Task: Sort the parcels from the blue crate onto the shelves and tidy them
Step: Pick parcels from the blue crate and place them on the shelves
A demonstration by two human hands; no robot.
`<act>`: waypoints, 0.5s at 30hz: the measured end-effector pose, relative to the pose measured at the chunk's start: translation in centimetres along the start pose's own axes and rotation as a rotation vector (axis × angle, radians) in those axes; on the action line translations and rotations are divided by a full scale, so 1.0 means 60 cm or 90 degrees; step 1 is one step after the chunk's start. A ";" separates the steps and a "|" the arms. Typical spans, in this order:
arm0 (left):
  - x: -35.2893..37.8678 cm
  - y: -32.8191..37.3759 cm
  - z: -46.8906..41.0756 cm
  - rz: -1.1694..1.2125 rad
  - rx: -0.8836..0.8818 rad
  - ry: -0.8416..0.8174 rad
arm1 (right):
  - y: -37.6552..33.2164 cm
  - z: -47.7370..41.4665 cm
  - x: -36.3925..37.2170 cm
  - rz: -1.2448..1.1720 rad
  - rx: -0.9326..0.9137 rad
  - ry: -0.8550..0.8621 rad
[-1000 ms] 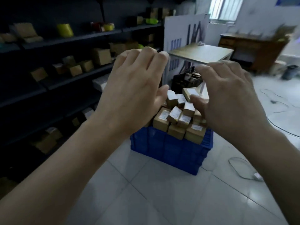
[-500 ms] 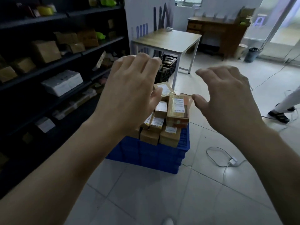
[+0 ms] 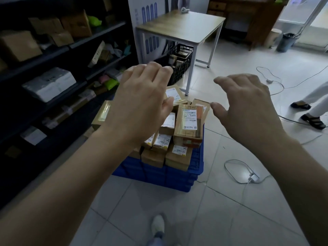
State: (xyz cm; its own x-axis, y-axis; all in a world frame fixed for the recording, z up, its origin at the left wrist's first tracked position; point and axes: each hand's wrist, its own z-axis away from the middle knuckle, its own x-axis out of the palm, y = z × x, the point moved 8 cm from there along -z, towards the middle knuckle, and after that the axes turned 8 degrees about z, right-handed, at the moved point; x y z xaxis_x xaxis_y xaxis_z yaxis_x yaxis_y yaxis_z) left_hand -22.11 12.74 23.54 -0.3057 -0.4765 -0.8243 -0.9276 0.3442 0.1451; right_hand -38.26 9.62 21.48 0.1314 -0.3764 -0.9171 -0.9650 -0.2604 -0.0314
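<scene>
Warehouse floor, mid-sort: a person stands over a blue plastic crate on the pale tiled floor, both bare arms stretched forward. The left hand and the right hand hover palm-down, fingers spread and loosely bent, neither holding anything. The crate is heaped above its rim with small brown cardboard parcels, most bearing white printed labels. The left hand hangs over the left side of the heap, and from here it is hard to tell whether its thumb brushes a parcel. The right hand is off to the heap's right, over the floor. Dark metal shelves run along the left wall, carrying cardboard boxes and a white wrapped bundle. Behind the crate stands a wooden-topped desk on white legs, with a black plastic basket beneath it. A white cable lies looped on the tiles to the right.
</scene>
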 end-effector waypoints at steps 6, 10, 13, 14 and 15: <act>0.082 -0.050 -0.063 0.010 -0.002 -0.026 | 0.023 -0.068 0.075 0.006 0.016 -0.043; 0.129 -0.074 -0.098 0.021 0.007 -0.035 | 0.045 -0.108 0.123 0.011 0.037 -0.063; 0.167 -0.090 -0.116 0.022 0.004 -0.054 | 0.060 -0.130 0.161 0.006 0.052 -0.088; 0.180 -0.096 -0.121 0.023 0.001 -0.062 | 0.065 -0.137 0.173 0.006 0.053 -0.099; 0.193 -0.100 -0.126 0.026 -0.002 -0.071 | 0.070 -0.145 0.186 0.006 0.054 -0.112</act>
State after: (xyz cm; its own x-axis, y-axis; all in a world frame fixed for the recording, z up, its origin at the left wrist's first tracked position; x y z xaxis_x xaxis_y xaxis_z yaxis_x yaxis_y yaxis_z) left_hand -21.72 -0.92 17.26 -0.3181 -0.3690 -0.8733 -0.9156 0.3586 0.1820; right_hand -38.88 -3.39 14.55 0.0882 -0.2152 -0.9726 -0.9825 -0.1797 -0.0494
